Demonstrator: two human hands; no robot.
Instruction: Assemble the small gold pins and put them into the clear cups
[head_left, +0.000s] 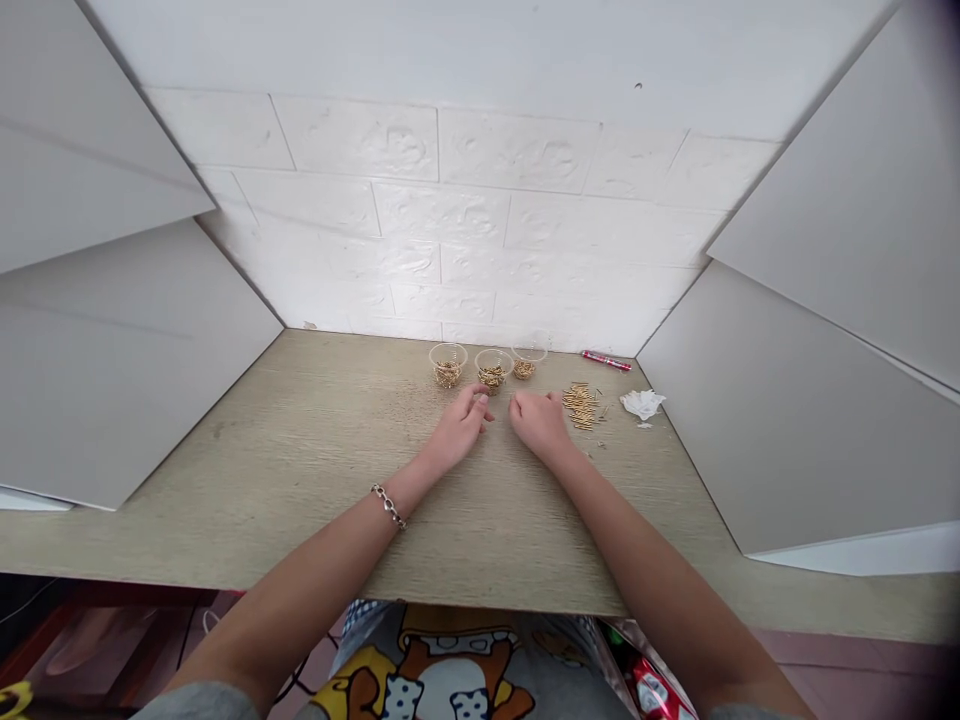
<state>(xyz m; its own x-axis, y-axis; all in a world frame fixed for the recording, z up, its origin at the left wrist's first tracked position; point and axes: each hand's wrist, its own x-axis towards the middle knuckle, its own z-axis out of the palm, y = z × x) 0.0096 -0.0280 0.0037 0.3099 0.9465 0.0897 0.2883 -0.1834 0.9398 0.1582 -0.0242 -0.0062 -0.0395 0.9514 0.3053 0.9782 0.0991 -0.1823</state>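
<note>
Three clear cups stand near the wall: a left cup, a middle cup and a right cup, each with small gold-coloured pieces inside. My left hand is just in front of the middle cup, its fingers parted and bent, with nothing visible in them. My right hand rests on the table in front of the right cup, fingers curled closed; what they hold, if anything, is hidden. Right of it lies a pile of gold-coloured pins. Tiny pieces are scattered left of my left hand.
A red tube-like packet lies by the wall at the right. Crumpled white tissue sits at the table's right side. Grey panels flank the wooden table on both sides, and a white brick-patterned wall stands behind.
</note>
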